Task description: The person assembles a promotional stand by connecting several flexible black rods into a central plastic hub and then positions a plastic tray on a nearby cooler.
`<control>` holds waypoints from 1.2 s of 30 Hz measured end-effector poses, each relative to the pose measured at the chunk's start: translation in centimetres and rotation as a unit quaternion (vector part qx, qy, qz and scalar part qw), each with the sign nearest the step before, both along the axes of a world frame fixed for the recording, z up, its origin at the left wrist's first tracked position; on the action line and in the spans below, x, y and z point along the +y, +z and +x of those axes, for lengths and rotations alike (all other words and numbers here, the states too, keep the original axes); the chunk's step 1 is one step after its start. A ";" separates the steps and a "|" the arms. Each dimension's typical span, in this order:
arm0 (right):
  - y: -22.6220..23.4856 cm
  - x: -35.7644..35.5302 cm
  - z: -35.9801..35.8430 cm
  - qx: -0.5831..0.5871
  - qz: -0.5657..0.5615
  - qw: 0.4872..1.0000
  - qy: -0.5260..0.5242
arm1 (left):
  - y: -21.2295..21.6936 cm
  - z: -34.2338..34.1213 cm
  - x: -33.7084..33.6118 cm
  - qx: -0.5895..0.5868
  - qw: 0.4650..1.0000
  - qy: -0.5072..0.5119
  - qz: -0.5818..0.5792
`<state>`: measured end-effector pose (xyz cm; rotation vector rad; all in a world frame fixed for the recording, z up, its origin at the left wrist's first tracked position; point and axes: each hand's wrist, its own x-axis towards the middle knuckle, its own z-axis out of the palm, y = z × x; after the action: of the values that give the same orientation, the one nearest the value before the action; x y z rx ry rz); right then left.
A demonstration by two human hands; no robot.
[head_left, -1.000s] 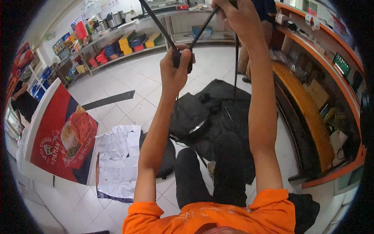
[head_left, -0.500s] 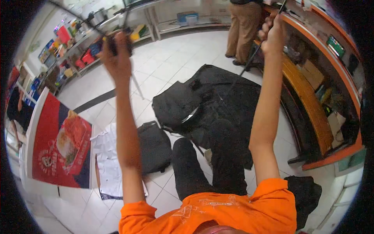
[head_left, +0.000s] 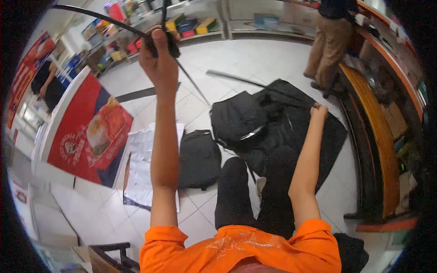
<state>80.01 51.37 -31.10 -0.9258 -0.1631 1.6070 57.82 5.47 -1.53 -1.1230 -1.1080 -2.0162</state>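
My left hand [head_left: 159,59] is raised at the upper left, wrapped around a dark hub with thin black poles [head_left: 104,19]. One pole slants to the upper left, one points up, and another runs down toward the cloth. My right hand [head_left: 320,111] is closed at the far right edge of a large black cloth [head_left: 314,141] spread over the floor and partly over my legs. What its fingers grip is hidden. A dark rod [head_left: 234,77] sticks out past the cloth's far edge; whether it reaches my right hand cannot be made out.
A black bag [head_left: 200,159] and white sheets [head_left: 141,164] lie on the tiles to the left, beside a red printed panel [head_left: 86,136]. A person in tan trousers [head_left: 325,50] stands at the far right by a wooden bench [head_left: 373,141]. Another person [head_left: 48,84] is at far left.
My right hand has come down from a raised position, where it held a black rod, to the cloth's edge. My left hand stays raised with the poles. The view has shifted left.
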 end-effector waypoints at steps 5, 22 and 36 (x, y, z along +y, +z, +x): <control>5.7 -9.7 -5.4 0.056 -0.068 0.996 -0.027 | -0.5 -1.1 -4.0 -0.003 0.997 -0.070 0.025; 4.0 -9.8 -7.4 0.087 -0.056 0.994 0.021 | -0.8 4.0 -3.3 -0.135 0.948 -0.168 0.235; 4.0 -11.7 -8.3 0.022 -0.059 0.995 0.076 | -3.0 4.9 -4.4 -0.155 0.942 -0.201 0.218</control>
<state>71.74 39.63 -27.07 -0.9862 -0.1113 1.7930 62.71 1.02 -4.50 -0.8649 -0.5347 -2.6613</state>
